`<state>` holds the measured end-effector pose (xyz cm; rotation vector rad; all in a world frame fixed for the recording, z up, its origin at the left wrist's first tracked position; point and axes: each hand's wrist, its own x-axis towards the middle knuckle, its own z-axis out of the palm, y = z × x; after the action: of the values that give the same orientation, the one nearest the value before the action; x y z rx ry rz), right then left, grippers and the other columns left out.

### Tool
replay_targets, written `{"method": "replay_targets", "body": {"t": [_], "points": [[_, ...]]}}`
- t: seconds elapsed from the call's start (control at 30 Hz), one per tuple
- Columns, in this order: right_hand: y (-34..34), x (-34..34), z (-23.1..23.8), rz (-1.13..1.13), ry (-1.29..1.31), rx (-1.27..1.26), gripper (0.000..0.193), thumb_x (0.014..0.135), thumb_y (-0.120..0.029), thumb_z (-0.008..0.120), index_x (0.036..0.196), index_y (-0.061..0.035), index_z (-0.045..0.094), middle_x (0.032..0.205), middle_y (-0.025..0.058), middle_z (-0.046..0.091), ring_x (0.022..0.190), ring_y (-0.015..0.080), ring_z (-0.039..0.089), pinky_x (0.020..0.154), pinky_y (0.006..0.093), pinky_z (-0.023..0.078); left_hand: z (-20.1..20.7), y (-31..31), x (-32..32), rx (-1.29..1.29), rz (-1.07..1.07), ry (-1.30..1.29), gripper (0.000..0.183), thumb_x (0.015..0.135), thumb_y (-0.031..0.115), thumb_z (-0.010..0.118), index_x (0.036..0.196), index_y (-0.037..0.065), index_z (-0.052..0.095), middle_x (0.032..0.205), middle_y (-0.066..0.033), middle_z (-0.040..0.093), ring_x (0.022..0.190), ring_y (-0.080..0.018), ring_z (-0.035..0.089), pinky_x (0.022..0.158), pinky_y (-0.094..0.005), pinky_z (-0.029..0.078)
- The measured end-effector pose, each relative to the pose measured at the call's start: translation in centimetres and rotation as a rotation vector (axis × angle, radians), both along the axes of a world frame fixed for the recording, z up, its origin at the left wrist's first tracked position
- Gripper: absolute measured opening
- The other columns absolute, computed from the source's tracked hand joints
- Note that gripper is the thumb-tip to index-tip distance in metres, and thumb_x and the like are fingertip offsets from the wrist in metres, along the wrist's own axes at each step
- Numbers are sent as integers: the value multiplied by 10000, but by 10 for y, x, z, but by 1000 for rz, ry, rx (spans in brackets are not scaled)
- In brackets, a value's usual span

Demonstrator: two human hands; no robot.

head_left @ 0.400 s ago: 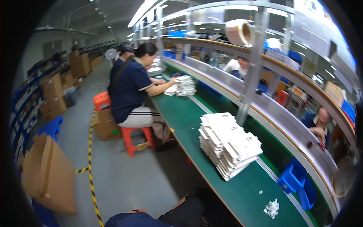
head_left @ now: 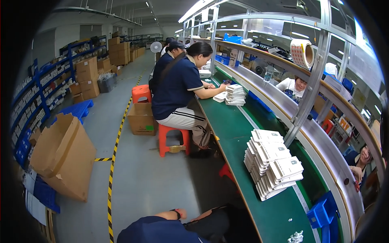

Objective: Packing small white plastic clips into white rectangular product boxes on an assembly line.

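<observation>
At the lower edge my navy sleeve and bent left forearm come into view, with a dark band at the wrist. My left hand (head_left: 181,213) lies low by my dark trousers, beside the bench; its fingers are too small and partly hidden to make out, and nothing shows in it. I do not see my right hand. On the green bench top (head_left: 231,141) to the right stand tall, uneven stacks of flat white boxes (head_left: 273,162). Closer in lies a small heap of tiny whitish parts (head_left: 296,237), with a single one (head_left: 290,220) apart from it.
Blue bins (head_left: 320,214) stand at the bench's right. Farther along, a co-worker (head_left: 174,87) on a red stool (head_left: 173,139) handles similar white boxes (head_left: 235,95). An open carton (head_left: 63,156) stands at left beside yellow-black floor tape (head_left: 114,162). A metal post (head_left: 312,77) rises by the shelf.
The view has swung left, so the bench and stacks sit farther right in it. More of my left forearm, wristband and hand now shows at the lower edge.
</observation>
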<state>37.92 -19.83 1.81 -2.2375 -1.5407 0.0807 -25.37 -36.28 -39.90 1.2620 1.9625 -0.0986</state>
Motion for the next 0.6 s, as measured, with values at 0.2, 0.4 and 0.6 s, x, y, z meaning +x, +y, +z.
{"method": "replay_targets", "body": {"t": [0.2,0.4,0.6], "points": [[6,-314,31,1316,505,76,174,770,-96,710,905,3,662,854,151,666,809,312,653,750,344,505,93,84,-50,588,342,264,257,765,191,554,793,-23,692,869,-258,651,822,-397,648,758,-450,521],[-19,-448,-21,1753,434,126,251,735,-120,695,961,-23,646,887,132,649,849,294,609,783,384,455,281,162,-5,785,667,-25,217,765,253,666,847,55,702,845,-143,687,827,-308,662,766,-389,519],[-43,-468,-42,1616,511,204,323,663,-140,714,956,-41,620,805,86,571,802,268,535,727,371,403,307,173,12,773,856,-283,160,767,209,704,819,59,704,837,-129,695,831,-231,660,762,-353,504]]}}
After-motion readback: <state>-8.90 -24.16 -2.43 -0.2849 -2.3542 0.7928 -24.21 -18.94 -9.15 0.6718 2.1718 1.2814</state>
